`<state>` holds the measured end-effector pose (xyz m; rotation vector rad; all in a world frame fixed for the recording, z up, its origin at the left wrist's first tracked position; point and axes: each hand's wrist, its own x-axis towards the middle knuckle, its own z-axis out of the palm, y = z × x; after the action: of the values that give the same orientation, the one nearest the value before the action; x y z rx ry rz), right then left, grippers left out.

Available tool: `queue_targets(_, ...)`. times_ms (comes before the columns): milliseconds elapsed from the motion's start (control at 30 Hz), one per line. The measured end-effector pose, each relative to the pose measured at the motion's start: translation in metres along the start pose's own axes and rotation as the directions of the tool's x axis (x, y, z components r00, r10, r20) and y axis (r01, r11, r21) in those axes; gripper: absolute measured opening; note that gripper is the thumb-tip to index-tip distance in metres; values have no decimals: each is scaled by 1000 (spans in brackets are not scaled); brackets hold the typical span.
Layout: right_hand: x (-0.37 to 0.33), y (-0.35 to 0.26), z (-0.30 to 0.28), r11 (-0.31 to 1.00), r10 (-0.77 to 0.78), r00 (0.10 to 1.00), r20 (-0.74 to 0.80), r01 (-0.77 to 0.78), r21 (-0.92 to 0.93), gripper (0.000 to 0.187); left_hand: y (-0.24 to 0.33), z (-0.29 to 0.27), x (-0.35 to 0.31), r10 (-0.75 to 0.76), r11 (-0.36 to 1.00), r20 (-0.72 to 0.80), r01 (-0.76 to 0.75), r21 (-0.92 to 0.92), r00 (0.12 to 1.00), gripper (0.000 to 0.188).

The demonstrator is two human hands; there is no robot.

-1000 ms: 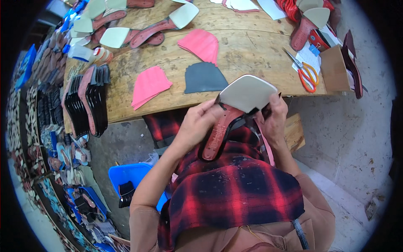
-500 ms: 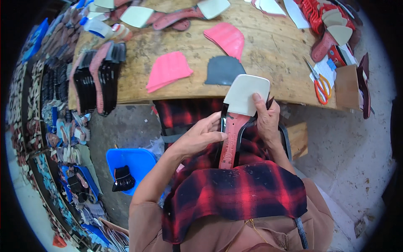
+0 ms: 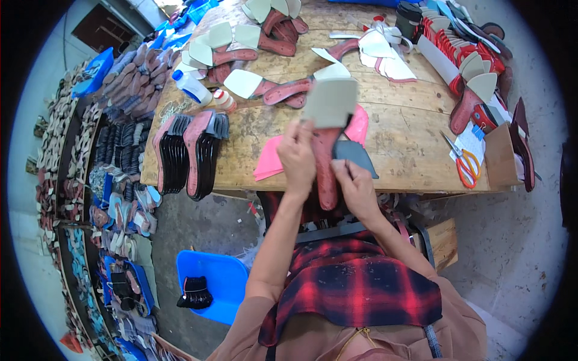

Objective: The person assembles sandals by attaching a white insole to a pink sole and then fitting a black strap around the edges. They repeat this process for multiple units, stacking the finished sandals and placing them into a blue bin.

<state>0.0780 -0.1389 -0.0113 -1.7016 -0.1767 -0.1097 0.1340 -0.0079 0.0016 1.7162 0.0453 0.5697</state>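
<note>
Above the table's front edge I hold a reddish-brown shoe insole [image 3: 326, 171], its wide end pointing away from me. A pale off-white toe piece [image 3: 330, 103], blurred by motion, covers that wide end. My left hand [image 3: 297, 159] grips the insole's left edge just below the toe piece. Lower down on the right edge, my right hand [image 3: 356, 185] pinches it with curled fingers. Behind the insole lie a dark grey cut piece [image 3: 356, 159] and pink cut pieces [image 3: 269, 160], partly covered by my hands and the insole.
Black-edged insoles [image 3: 201, 159] stand in stacks at the table's left front. Beyond are a white bottle with blue cap [image 3: 191, 88], a red-and-white jar [image 3: 224, 101] and more insoles with pale toe pieces [image 3: 288, 91]. Orange-handled scissors [image 3: 465, 168] lie right, beside a cardboard box [image 3: 504, 156]. A blue bin [image 3: 226, 283] sits below.
The insole has moved from over my lap forward to the table edge. My left hand is now up near the toe piece, my right lower along the edge. The view shows more table.
</note>
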Motion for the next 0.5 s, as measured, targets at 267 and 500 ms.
queue_targets(267, -14, 4, -39, 737, -369, 888, 274, 459, -496, 12, -34, 6, -16, -311, 803, 92, 314, -506, 946, 37)
queue_targets(500, 30, -6, -31, 1000, 16, 998, 67, -16, -6, 32, 19, -12, -34, -364, 672, 506, 596, -439, 782, 44)
